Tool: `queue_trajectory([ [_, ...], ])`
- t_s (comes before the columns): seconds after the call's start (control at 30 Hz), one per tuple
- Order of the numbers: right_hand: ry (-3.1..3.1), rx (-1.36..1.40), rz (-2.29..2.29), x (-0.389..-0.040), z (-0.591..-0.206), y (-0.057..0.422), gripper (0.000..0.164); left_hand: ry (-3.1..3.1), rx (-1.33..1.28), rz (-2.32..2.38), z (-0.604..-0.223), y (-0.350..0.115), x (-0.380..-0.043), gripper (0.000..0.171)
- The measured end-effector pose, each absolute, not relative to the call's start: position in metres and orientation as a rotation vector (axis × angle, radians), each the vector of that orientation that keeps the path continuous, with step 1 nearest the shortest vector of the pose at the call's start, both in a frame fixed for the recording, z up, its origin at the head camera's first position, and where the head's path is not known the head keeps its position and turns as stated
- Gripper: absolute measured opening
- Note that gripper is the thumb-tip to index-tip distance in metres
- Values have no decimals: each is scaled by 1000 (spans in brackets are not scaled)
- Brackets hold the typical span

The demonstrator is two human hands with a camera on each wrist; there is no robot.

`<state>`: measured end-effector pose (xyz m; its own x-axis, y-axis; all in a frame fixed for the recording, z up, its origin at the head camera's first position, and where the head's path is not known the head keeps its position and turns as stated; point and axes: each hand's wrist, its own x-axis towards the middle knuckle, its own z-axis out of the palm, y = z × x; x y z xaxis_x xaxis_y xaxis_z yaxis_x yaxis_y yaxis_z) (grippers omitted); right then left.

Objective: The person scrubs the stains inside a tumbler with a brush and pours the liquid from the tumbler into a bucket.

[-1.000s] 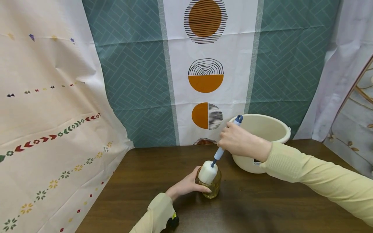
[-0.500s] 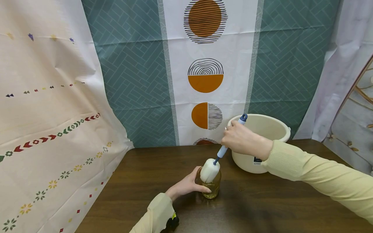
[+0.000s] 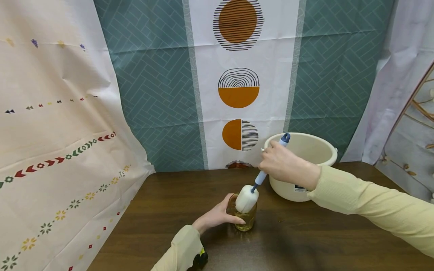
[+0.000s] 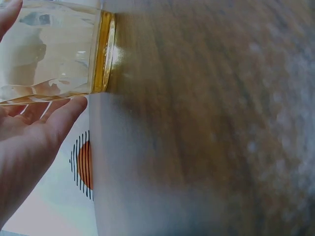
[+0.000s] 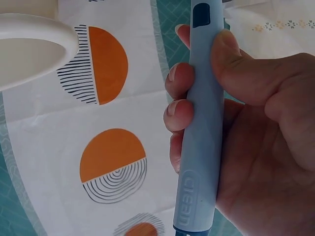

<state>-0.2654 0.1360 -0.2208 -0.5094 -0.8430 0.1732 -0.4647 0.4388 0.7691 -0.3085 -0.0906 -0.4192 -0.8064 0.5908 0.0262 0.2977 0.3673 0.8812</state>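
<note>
An amber drinking glass [image 3: 249, 223] stands upright on the brown wooden table [image 3: 156, 229]. My left hand [image 3: 219, 217] holds it from the left, thumb at the front and fingers around the back. In the left wrist view the clear amber wall of the glass [image 4: 59, 49] lies against the fingers, its base on the tabletop. My right hand [image 3: 278, 162] grips the light blue handle of a bottle brush [image 5: 201, 123]. The brush's white sponge head [image 3: 246, 199] sits partly inside the mouth of the glass, with the handle slanting up to the right.
A large cream bucket [image 3: 305, 145] stands behind my right hand, at the back right of the table. A patterned curtain [image 3: 159, 94] hangs along the table's back edge. A small black object [image 3: 200, 259] lies beside my left sleeve.
The bottle brush and my right hand have shifted slightly to the right, the sponge head moving across the mouth of the glass. My left hand and the glass stay in place.
</note>
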Motion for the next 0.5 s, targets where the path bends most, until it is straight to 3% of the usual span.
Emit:
queue_trajectory([
  [0.5, -2121, 1109, -904, -252, -220, 139, 14, 2310, 792, 1439, -420, -89, -309, 73],
])
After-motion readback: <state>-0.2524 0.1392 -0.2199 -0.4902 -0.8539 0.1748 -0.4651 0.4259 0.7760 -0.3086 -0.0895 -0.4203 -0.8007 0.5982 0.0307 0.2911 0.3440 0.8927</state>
